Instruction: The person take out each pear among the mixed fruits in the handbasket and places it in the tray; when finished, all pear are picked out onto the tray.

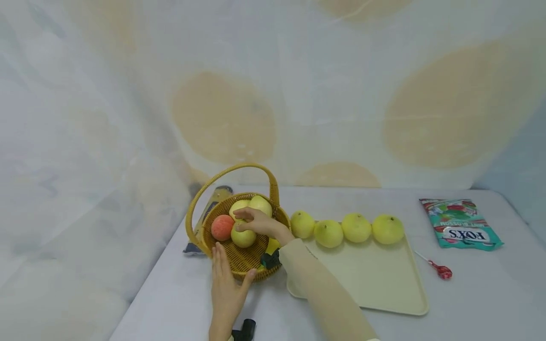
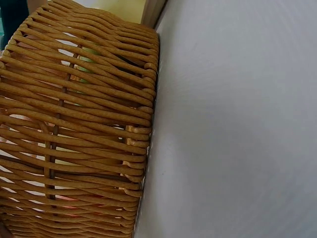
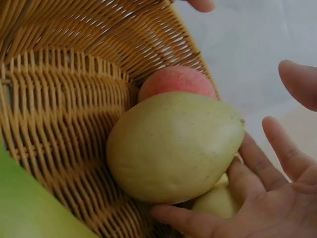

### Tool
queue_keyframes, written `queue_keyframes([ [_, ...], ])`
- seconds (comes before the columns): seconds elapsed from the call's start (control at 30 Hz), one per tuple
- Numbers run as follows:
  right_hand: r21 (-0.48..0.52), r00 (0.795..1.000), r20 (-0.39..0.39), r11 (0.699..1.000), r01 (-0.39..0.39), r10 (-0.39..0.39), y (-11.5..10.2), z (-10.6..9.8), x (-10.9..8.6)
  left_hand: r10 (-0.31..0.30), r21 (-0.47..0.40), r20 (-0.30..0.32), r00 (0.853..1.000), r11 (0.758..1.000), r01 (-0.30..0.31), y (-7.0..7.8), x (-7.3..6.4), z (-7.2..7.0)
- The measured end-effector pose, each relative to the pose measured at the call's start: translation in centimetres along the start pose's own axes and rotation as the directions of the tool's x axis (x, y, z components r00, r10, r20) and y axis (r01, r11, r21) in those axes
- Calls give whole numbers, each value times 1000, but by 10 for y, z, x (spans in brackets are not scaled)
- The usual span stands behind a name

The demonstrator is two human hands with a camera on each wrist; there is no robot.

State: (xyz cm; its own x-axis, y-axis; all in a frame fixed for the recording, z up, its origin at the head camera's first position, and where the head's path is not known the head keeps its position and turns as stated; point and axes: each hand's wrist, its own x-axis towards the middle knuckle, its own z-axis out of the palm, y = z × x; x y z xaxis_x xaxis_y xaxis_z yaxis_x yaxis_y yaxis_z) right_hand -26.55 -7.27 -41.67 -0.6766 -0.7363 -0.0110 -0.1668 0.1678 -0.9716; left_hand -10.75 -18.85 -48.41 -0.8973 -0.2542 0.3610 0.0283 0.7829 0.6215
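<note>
A wicker basket [image 1: 241, 259] with a tall arched handle stands on the table. My left hand [image 1: 226, 284] rests against its near left side, fingers straight and thumb at the near rim; the left wrist view shows the woven wall [image 2: 79, 119] close up. Inside, my right hand [image 1: 258, 222] is over a yellow-green, pear-shaped fruit [image 3: 173, 148]. Some of its fingers touch the fruit's side, while the thumb and another finger stand apart from it. Beside that fruit lies a reddish peach [image 1: 222, 228], and two pale yellow fruits [image 1: 261, 204] sit behind.
Right of the basket lies a cream tray [image 1: 379, 284] with several yellow fruits [image 1: 356, 228] along its far edge. Further right are a red lollipop [image 1: 443, 272] and a green FOX'S candy bag [image 1: 462, 227]. A dark and yellow packet [image 1: 209, 208] sits behind the basket's left side.
</note>
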Motion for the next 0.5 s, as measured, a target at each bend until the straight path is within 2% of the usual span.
queue_keyframes([
  [0.1,-10,1000,4,1000,3,-3,4,-1,1,11,-6,-4,1000,1000,-11,0,1,1],
  [0.23,-65,998,60,998,19,-15,10,0,2,15,-3,-2,1000,1000,-15,-1,1,1],
  [0.37,-179,991,137,984,21,4,19,4,-2,13,10,2,1000,1000,-13,1,0,1],
  [0.5,-216,986,163,976,-8,44,25,8,-4,10,20,2,1000,1000,-10,1,-1,0],
])
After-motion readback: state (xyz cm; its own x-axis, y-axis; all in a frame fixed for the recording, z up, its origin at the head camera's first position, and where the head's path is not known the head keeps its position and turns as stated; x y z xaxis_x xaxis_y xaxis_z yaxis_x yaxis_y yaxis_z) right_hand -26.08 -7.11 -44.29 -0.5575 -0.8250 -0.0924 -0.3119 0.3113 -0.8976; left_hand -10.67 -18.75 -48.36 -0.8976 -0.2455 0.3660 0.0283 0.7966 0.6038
